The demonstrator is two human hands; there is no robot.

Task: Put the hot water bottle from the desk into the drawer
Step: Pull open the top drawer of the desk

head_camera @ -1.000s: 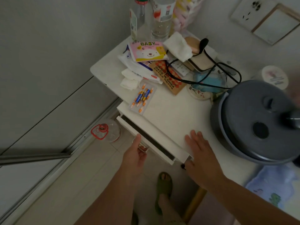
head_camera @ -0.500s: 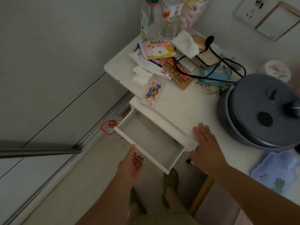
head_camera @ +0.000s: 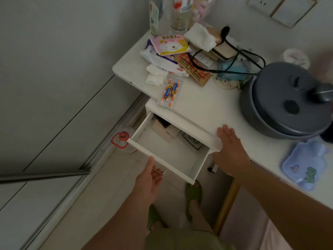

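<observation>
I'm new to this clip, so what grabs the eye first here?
The open white drawer at centre, its handle held by the left hand, while the right hand lies flat on the desk edge. The big grey pot sits right, the blue hot water bottle below it.

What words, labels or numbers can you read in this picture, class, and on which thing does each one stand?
"BABY": on the pink packet with the bear face.
"MADE IN CHINA": on the brown card beside it.
Too small or blurred to read: the bottle labels at the back, the print on the white wipes pack, the batteries, the red tag on the floor.
No text shows on the hot water bottle, only cartoon pictures.
</observation>
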